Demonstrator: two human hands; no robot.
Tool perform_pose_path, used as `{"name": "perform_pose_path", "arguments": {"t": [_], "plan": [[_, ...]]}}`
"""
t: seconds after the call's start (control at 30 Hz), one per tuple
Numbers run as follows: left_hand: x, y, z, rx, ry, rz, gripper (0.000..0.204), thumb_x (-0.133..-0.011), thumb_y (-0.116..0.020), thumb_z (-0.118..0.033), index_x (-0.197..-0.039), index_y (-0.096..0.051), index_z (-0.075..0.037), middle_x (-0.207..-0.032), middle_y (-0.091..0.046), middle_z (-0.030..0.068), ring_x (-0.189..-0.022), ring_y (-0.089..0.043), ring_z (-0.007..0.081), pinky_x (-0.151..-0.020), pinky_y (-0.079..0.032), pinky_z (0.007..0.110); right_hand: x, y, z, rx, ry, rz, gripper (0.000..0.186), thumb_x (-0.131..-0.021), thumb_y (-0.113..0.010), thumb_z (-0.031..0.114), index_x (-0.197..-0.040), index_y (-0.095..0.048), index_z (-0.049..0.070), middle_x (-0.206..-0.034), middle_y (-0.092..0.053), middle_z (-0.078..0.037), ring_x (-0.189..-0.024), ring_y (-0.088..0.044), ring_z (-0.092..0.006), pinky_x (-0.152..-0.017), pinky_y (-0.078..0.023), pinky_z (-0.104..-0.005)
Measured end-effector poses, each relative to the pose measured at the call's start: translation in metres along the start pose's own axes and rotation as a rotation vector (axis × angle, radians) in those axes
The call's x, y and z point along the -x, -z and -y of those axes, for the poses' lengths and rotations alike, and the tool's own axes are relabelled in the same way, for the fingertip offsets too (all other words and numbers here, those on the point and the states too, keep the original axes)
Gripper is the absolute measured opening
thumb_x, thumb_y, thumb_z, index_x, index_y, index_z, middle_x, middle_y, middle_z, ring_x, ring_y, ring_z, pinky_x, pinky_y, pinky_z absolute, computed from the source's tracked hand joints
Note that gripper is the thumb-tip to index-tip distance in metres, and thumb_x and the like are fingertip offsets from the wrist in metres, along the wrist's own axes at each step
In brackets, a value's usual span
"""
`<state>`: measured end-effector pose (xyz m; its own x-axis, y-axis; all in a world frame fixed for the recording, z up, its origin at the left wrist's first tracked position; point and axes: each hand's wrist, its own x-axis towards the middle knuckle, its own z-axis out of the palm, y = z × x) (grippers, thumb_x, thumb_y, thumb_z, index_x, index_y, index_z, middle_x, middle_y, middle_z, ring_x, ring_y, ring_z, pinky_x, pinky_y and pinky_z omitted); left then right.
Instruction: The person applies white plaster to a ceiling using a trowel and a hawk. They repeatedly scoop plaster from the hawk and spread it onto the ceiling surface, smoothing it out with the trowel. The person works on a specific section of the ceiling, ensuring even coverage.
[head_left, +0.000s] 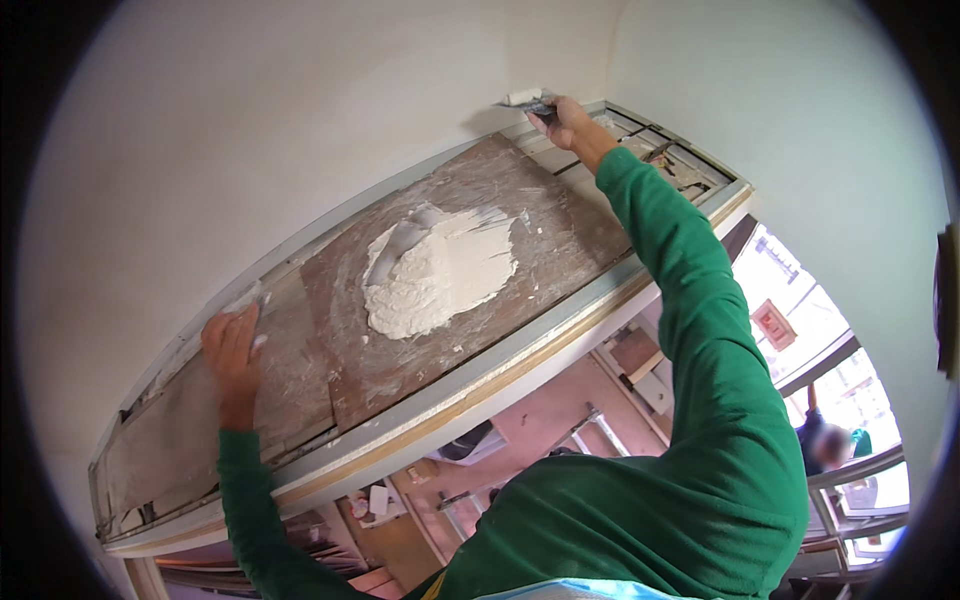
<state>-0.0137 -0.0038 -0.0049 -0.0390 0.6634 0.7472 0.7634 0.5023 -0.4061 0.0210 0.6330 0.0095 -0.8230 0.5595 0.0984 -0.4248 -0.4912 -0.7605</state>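
My right hand [566, 125] reaches up to the far right and is closed around a putty knife [546, 107], whose blade carries white putty [524, 97]. The blade is held close to the pale wall. My left hand [232, 345] is at the far left of the ledge, fingers bent and together beside a small greyish-white piece [246, 298]; whether they grip it is hard to make out. Between the hands, a spread mound of off-white putty [450, 270] lies on a brown, smeared board [555, 215], with a smoothed hollow on its upper left.
A pale frame edge [480, 372] borders the high ledge. Right of the board, dark metal bars [655, 150] cross an open frame section. Far below are a pinkish floor [545, 420], a metal ladder-like frame [600, 432] and a light-coloured bin [470, 445]. Another person [828, 440] is at lower right.
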Motion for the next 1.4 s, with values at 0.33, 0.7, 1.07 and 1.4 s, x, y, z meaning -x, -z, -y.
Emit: {"name": "perform_pose_path", "arguments": {"t": [0.33, 0.7, 1.07, 1.4], "plan": [[0.045, -0.014, 0.047, 0.126, 0.492, 0.046, 0.025, -0.088, -0.053, -0.006, -0.111, -0.060, 0.003, -0.114, -0.054, 0.0172, -0.109, -0.052, 0.0320, -0.096, -0.040, 0.039, -0.110, 0.037, -0.058, 0.062, -0.047, -0.337, 0.019, -0.095, -0.040, 0.009, -0.103, -0.046, -0.006, -0.103, -0.055, -0.019, -0.083, -0.061, -0.0298, -0.067, -0.062, -0.0353], [0.043, -0.010, 0.050, 0.166, 0.509, 0.082, 0.025, -0.087, -0.048, -0.002, -0.109, -0.059, 0.006, -0.113, -0.055, 0.0189, -0.107, -0.053, 0.0319, -0.095, -0.040, 0.038, -0.141, 0.012, -0.060, 0.186, -0.051, -0.440, 0.022, -0.093, -0.037, 0.009, -0.108, -0.048, -0.003, -0.099, -0.058, -0.018, -0.082, -0.063, -0.0319, -0.068, -0.059, -0.0377], [0.033, -0.010, 0.047, 0.176, 0.415, 0.075, 0.025, -0.085, -0.048, -0.001, -0.106, -0.058, 0.008, -0.111, -0.055, 0.0209, -0.108, -0.052, 0.0343, -0.096, -0.040, 0.041, -0.186, -0.046, 0.052, 0.264, 0.099, -0.432, 0.027, -0.093, -0.035, 0.018, -0.111, -0.052, 0.007, -0.097, -0.064, -0.015, -0.074, -0.066, -0.0292, -0.050, -0.047, -0.0285], [0.016, 0.006, 0.031, 0.248, 0.414, 0.022, 0.026, -0.082, -0.053, -0.001, -0.104, -0.060, 0.010, -0.105, -0.057, 0.0198, -0.107, -0.051, 0.0344, -0.096, -0.040, 0.041, -0.147, -0.130, 0.194, 0.021, 0.455, -0.277, 0.031, -0.093, -0.033, 0.019, -0.113, -0.053, 0.007, -0.100, -0.062, -0.012, -0.072, -0.063, -0.0251, -0.055, -0.046, -0.0272]]}}
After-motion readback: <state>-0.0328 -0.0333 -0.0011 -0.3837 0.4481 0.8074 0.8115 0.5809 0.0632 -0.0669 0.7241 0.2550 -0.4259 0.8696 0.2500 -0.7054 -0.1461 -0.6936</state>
